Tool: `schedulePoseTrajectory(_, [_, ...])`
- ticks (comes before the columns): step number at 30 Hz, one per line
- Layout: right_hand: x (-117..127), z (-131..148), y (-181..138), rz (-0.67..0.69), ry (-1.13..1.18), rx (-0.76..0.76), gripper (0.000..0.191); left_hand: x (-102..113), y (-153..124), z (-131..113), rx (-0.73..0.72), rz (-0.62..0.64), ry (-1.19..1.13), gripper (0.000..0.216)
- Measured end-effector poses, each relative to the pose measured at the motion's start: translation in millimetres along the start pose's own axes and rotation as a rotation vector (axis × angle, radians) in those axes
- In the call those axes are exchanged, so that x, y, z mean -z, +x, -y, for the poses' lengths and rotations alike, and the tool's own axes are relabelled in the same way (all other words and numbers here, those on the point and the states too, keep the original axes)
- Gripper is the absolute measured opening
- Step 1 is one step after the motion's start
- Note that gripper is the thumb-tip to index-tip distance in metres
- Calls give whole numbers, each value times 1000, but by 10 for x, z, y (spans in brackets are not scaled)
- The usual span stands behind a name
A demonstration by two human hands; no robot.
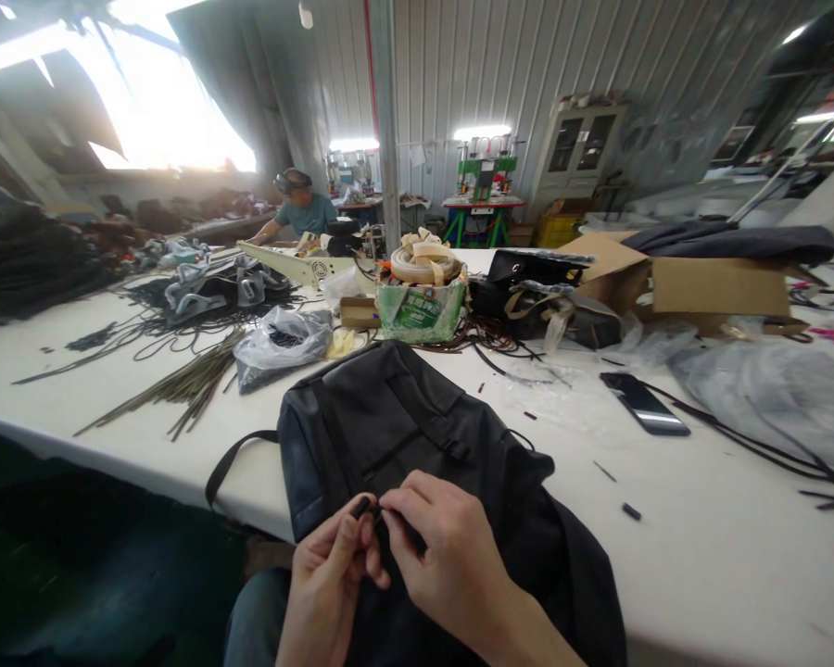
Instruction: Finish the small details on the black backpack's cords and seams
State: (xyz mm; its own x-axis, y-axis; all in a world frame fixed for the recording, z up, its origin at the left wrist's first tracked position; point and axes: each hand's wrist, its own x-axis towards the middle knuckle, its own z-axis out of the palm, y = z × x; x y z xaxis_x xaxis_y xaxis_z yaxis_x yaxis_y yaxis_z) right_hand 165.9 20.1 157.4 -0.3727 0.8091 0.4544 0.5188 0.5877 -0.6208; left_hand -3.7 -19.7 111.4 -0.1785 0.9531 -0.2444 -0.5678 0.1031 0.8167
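A black backpack (pixel 389 408) lies on the white table (pixel 729 556) and hangs over its front edge toward me. Above it my left hand (pixel 337 560) pinches a small black cylindrical piece (pixel 360 507) between thumb and fingers. My right hand (pixel 445 533) is closed close beside it, with thumb and forefinger together at a thin dark part near the piece. What exactly the right fingers grip is too small and hidden to name. A black strap (pixel 233 461) loops from the backpack's left side over the table edge.
Around the backpack lie a bundle of olive cords (pixel 177 384), a plastic bag (pixel 284 343), a green box with webbing rolls (pixel 421 310), a phone (pixel 645 404) and a small black piece (pixel 631 511). Cardboard boxes (pixel 719 287) stand behind. Another person (pixel 306 211) works at far left.
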Motion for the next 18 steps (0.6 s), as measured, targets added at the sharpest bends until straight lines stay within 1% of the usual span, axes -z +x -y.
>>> schedulePoseTrajectory(5, [-22, -5, 16, -29, 60, 17, 20, 9, -31, 18, 8, 7, 1, 52])
schedulePoseTrajectory(12, [-56, 14, 4, -11, 11, 34, 15, -17, -57, 5, 1, -19, 17, 55])
schedulePoseTrajectory(18, [-80, 8, -10, -7, -36, 110, 16, -13, -90, 1, -30, -20, 44, 54])
